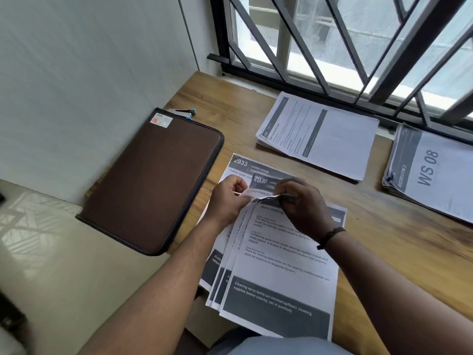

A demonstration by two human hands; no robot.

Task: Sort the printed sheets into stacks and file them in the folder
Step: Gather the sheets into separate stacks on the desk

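Two hands work at the top edge of a fanned bundle of printed sheets on a wooden desk.

The left hand (227, 201) and right hand (304, 206) both pinch the upper edge of the fanned sheets (279, 265), white pages with black text and dark grey bands at the foot; the top one reads "Cleaning spray bottle". Beneath them lies a sheet headed "2933 LIVING ROOM" (245, 165). Farther back on the desk (399, 239) sits a second stack (320, 139) by the barred window (358, 47), and to the right a third stack marked "WS 08" (435, 172). The brown zipped folder (153, 185) lies closed at the desk's left edge, overhanging it, with a stapler (183, 113) just behind.
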